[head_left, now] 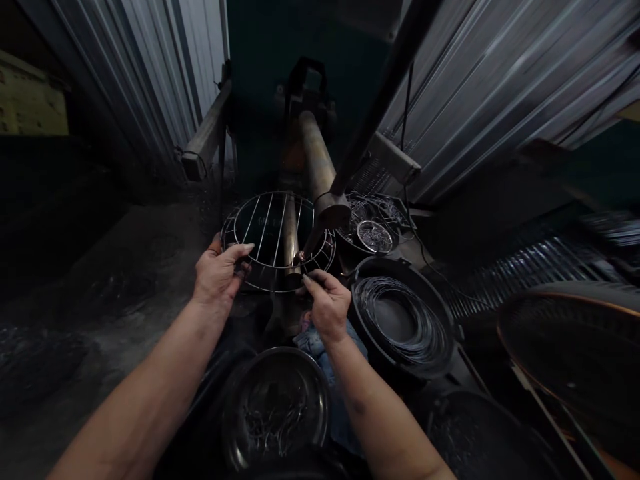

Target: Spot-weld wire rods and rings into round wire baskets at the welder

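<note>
Here's your left hand [220, 270], thumb on top and fingers curled beneath, pinching the left side of the round wire rack [279, 232]! That rack sits out ahead of you, level with the lower metal bar [291, 233], while the thick cylinder [317, 157] reaches in from the far side. Your right hand [330, 303] is at the near right rim, thumb and forefinger drawn together; what's between them, I can't tell. To the right, a wire coil [373, 320] fills a black tub [385, 267]; nearest you, a shiny bowl [287, 351] holds thin wire pieces [275, 427].
</note>
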A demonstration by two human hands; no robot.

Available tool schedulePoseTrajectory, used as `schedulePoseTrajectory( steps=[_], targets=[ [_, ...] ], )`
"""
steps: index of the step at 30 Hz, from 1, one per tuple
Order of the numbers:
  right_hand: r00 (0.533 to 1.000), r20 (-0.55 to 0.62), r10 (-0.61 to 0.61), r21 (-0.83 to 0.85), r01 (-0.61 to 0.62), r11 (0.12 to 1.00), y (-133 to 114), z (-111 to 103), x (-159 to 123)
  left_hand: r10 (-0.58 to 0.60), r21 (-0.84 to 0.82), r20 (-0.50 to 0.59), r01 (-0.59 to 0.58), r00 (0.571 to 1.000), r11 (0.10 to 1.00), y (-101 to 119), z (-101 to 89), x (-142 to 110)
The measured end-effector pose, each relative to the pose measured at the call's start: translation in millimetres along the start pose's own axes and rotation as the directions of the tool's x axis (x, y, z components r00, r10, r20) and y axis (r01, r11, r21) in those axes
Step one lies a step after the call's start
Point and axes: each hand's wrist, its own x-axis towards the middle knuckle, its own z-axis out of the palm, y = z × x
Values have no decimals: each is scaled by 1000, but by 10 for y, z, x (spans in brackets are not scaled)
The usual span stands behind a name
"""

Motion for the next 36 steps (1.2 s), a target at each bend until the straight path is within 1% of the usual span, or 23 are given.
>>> schedulePoseTrajectory(
  steps=[3, 6, 9, 11, 14, 16, 18, 21, 23, 24, 25, 26, 27, 28, 29, 30, 31, 32, 33, 34, 36],
  targets=[
    [1000, -1, -11, -3, 11, 1000, -24, 8, 42, -24, 6, -1, 24, 1000, 1000, -6, 15, 37],
    [1000, 6, -2, -30, 2, 1000, -49, 8, 81, -50, -2, -25, 50, 998, 999, -28, 26, 89],
    [1000, 14, 2, -43, -1, 999, -64, 11, 93, -51, -5, -18, 51, 999, 999, -43, 32, 113],
    [1000, 6, -8, -39, 9, 999, -66, 23, 88, -34, -7, -10, 33, 999, 999, -35, 36, 94],
    [1000, -24, -5, -41, 4, 999, -60, 52, 78, -8, 8, -26, 8, 1000, 1000, -7, 46, 16],
    [999, -31, -13, -70, 10, 998, -53, 55, 77, -6, 31, -37, 7, 999, 999, -1, 52, -33],
    [998, -13, -69, -136, 67, 989, -39, 17, 71, 7, 37, -49, -5, 999, 999, -21, 55, -47],
    [980, 30, -195, -275, 195, 941, -11, -134, -24, 17, 23, -79, -16, 997, 1000, -98, 47, 0],
    [967, 87, -238, -394, 253, 883, 10, -273, -206, -4, 10, -96, 5, 995, 1000, -145, 41, 38],
    [960, 160, -229, -465, 278, 840, 27, -342, -336, -17, 3, -106, 17, 994, 1000, -159, 40, 49],
    [945, 273, -180, -539, 306, 785, 54, -404, -485, -26, -3, -115, 26, 993, 1000, -165, 41, 54],
    [908, 411, -82, -612, 342, 713, 93, -457, -646, -32, -9, -121, 31, 992, 999, -165, 45, 52],
    [842, 536, 62, -679, 387, 623, 145, -496, -807, -31, -14, -124, 30, 992, 999, -161, 51, 46],
    [754, 616, 229, -733, 441, 519, 206, -523, -958, -27, -18, -125, 25, 992, 1000, -155, 57, 36],
    [668, 637, 384, -766, 496, 409, 272, -537, -1088, -23, -19, -121, 21, 992, 1000, -148, 63, 25],
    [599, 621, 505, -779, 543, 314, 334, -543, -1190, -17, -20, -117, 15, 993, 1000, -142, 67, 14],
    [553, 591, 587, -781, 575, 243, 385, -542, -1260, -11, -18, -113, 9, 993, 1000, -138, 70, 4],
    [527, 566, 634, -780, 591, 204, 419, -541, -1298, -6, -15, -114, 4, 993, 1000, -135, 69, -5],
    [512, 552, 658, -781, 594, 194, 433, -541, -1306, -4, -10, -116, 3, 993, 1000, -134, 67, -11],
    [506, 548, 666, -786, 584, 203, 427, -546, -1290, -4, -5, -114, 4, 993, 1000, -134, 63, -17],
    [527, 543, 654, -812, 530, 247, 362, -569, -1207, -9, -4, -109, 8, 994, 1000, -129, 55, -25]
  ],
)
